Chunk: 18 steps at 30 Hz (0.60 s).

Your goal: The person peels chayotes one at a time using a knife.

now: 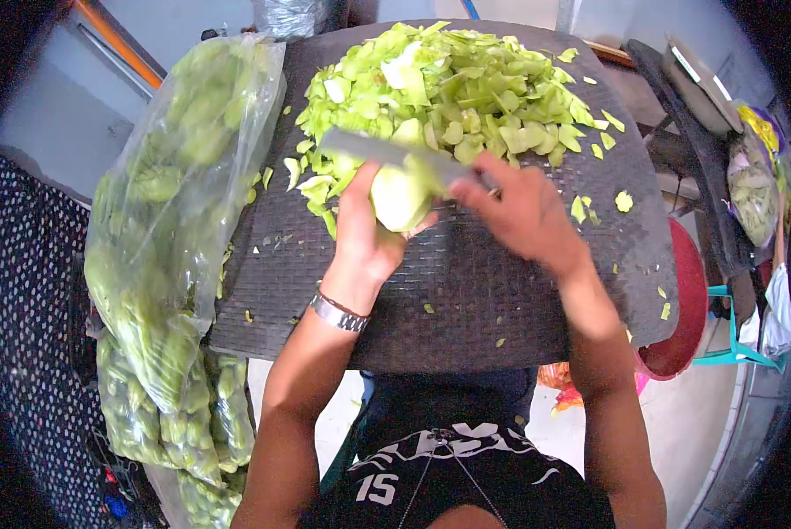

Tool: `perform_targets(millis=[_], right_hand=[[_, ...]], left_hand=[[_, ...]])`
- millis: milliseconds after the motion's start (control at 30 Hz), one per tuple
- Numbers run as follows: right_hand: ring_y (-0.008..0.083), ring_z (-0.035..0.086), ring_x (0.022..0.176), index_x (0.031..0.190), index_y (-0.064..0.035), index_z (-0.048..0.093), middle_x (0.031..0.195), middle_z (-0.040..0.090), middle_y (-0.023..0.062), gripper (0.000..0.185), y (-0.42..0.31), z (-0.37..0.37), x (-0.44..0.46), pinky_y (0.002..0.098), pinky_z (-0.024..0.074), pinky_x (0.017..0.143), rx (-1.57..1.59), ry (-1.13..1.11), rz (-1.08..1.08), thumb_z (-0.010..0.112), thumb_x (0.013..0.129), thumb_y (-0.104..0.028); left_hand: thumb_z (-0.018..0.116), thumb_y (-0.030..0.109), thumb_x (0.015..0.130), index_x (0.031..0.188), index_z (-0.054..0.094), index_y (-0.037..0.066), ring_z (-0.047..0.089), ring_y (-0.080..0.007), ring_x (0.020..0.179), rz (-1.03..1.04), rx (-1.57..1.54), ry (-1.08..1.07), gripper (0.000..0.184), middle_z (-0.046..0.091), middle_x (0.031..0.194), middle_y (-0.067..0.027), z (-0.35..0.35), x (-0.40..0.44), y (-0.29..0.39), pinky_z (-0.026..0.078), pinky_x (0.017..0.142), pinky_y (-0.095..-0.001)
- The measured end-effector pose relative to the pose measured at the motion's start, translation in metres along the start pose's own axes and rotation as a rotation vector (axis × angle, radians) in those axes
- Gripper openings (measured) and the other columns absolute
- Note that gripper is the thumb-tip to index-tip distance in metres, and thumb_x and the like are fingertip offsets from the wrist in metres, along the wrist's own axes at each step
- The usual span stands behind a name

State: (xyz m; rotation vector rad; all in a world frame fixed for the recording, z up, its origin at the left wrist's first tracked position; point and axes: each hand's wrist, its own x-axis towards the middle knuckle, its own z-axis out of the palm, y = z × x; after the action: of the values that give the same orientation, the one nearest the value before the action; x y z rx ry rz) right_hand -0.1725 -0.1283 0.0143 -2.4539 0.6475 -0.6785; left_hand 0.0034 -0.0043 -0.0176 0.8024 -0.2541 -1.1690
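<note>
My left hand (365, 220), wearing a metal-band watch, is closed around a pale green, peeled-looking fruit or vegetable (400, 196) of a kind I cannot make out. My right hand (523, 212) grips a knife (369, 146) by its handle. Its wide blade is smeared by motion and lies across the upper part of the pale green piece, pointing left. Just beyond both hands, a large heap of thin green peelings and slices (466, 97) covers the far part of the dark woven-pattern table (431, 309).
Along the table's left side lies a long clear plastic bag (162, 176) of green produce, with more filled bags (175, 414) below. To the right are a red round tub (678, 300), a teal stool (735, 331) and a hanging bag (753, 189). Scraps dot the tabletop.
</note>
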Motion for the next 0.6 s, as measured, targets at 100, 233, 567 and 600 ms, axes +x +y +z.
perform_targets(millis=[100,233,567,600], right_hand=[[0.0428,0.071,0.070,0.105,-0.0086,0.065,0.067,0.067,0.0191,0.058,-0.022,0.014,-0.008,0.0519,0.0560,0.065,-0.146,-0.053,-0.104,0.061,0.093,-0.065],[0.0416,0.071,0.067,0.106,-0.0107,0.065,0.066,0.067,0.0169,0.061,-0.009,0.012,-0.006,0.0531,0.0560,0.063,-0.203,0.023,-0.137,0.059,0.091,-0.070],[0.0438,0.070,0.075,0.097,-0.0071,0.066,0.072,0.067,0.0215,0.058,0.056,-0.023,0.014,0.0524,0.0534,0.065,-0.063,0.128,0.252,0.058,0.096,-0.064],[0.0441,0.070,0.075,0.098,-0.0069,0.066,0.073,0.067,0.0216,0.058,0.043,-0.020,0.012,0.0526,0.0536,0.065,-0.031,0.105,0.255,0.058,0.096,-0.065]], left_hand=[[0.055,0.049,0.102,0.134,0.060,0.011,0.070,-0.0263,0.097,0.048,-0.009,0.076,0.051,0.072,0.114,-0.0085,0.014,0.000,-0.002,0.057,0.068,-0.0383],[0.056,0.049,0.101,0.133,0.060,0.010,0.070,-0.0274,0.095,0.026,0.066,0.029,0.051,0.072,0.114,-0.0091,0.005,-0.001,-0.002,0.055,0.058,-0.0386],[0.049,0.048,0.105,0.131,0.062,0.012,0.071,-0.0281,0.093,-0.033,0.010,0.053,0.047,0.072,0.111,-0.0104,0.019,-0.004,0.007,0.058,0.073,-0.0388],[0.049,0.048,0.105,0.130,0.062,0.012,0.071,-0.0268,0.094,-0.007,-0.024,0.081,0.046,0.072,0.111,-0.0102,0.020,-0.001,0.005,0.058,0.076,-0.0388]])
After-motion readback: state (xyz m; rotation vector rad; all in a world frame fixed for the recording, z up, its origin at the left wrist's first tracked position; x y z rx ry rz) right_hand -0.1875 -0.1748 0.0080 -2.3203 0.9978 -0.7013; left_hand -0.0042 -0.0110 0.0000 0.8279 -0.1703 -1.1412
